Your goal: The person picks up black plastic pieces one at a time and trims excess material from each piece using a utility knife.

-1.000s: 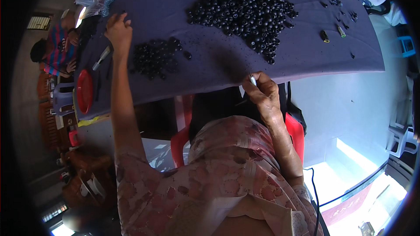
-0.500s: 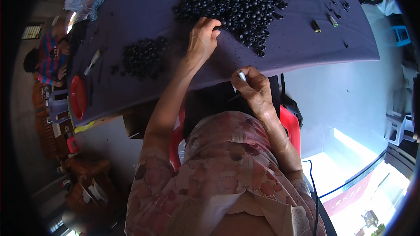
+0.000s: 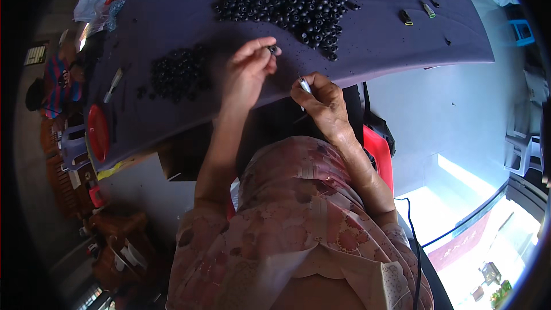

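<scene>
A small black ring-like piece (image 3: pixel 272 50) is pinched between the thumb and fingertips of my left hand (image 3: pixel 245 74), held above the table near its front edge. Close by on the right, my right hand (image 3: pixel 326 103) is closed around a slim white pen-like tool (image 3: pixel 305 85) with a thin dark tip pointing up and left, toward the piece. The two hands are apart. Beyond them lies a large heap of hollow black round pieces (image 3: pixel 287 3). A smaller pile of black pieces (image 3: pixel 179 74) sits left of my left hand.
A dark purple cloth (image 3: pixel 390 43) covers the table. On its left are a red basin (image 3: pixel 98 132), a pale-handled tool (image 3: pixel 113 85) and plastic bags (image 3: pixel 92 4). Two short dark and yellowish pieces (image 3: pixel 406 18) lie at right. Another person in stripes (image 3: pixel 57 89) is at far left.
My left hand has drawn back from the edge of the large heap, turned, and now shows the black piece in its fingertips. My right hand keeps its grip on the white tool.
</scene>
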The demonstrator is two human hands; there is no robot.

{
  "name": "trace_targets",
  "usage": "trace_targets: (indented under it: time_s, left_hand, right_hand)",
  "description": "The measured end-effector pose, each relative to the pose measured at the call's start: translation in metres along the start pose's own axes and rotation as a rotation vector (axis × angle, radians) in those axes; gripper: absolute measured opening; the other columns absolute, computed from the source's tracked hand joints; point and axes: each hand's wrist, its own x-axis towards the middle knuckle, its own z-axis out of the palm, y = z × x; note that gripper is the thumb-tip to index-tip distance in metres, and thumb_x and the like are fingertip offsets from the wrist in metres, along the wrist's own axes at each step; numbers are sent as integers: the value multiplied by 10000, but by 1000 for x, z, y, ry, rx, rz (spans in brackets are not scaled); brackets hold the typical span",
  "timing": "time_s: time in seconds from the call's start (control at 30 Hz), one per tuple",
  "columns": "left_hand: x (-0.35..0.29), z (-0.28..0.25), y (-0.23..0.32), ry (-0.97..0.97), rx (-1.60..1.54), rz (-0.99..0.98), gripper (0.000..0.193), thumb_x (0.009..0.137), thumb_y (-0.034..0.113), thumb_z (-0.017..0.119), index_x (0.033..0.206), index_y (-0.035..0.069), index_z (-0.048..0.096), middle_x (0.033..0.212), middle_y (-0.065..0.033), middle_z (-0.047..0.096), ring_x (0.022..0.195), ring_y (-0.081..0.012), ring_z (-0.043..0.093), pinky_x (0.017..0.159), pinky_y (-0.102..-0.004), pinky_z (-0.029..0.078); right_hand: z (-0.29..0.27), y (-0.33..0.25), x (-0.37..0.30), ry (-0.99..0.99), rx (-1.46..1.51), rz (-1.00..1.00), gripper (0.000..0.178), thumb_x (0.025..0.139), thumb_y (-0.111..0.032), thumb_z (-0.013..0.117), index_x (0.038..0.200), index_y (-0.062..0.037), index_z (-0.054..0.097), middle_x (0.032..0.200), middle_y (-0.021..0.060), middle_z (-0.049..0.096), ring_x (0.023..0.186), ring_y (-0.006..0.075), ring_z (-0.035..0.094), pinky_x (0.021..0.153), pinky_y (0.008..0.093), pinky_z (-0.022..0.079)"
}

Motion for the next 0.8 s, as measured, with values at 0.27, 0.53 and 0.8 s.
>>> trace_targets:
  time_s: [0.27, 0.53, 0.8]
  left_hand:
    - [-37, 15, -16, -145, -320, -9, 185, 797, -42, 506, 958, 10, 583, 916, -108, 595, 782, -147, 557, 758, -286, 448]
    - [-48, 22, -10, -198, -251, 41, 198, 772, -79, 486, 912, 8, 594, 973, -136, 581, 875, -179, 562, 798, -293, 446]
    - [-51, 33, 0, -180, -148, 81, 219, 741, -109, 526, 926, -5, 582, 979, -130, 581, 882, -175, 564, 826, -295, 443]
  right_hand:
    - [7, -8, -12, 60, -74, -135, 80, 776, -46, 604, 820, -28, 541, 716, -27, 549, 695, 34, 494, 649, 181, 406]
    - [5, -8, -16, 69, -79, -162, 89, 781, -53, 607, 823, -26, 533, 709, -19, 551, 666, 33, 476, 615, 175, 390]
    - [3, -18, -22, 26, 66, -220, 91, 791, -15, 583, 846, -21, 510, 718, -36, 502, 655, 22, 433, 601, 165, 367]
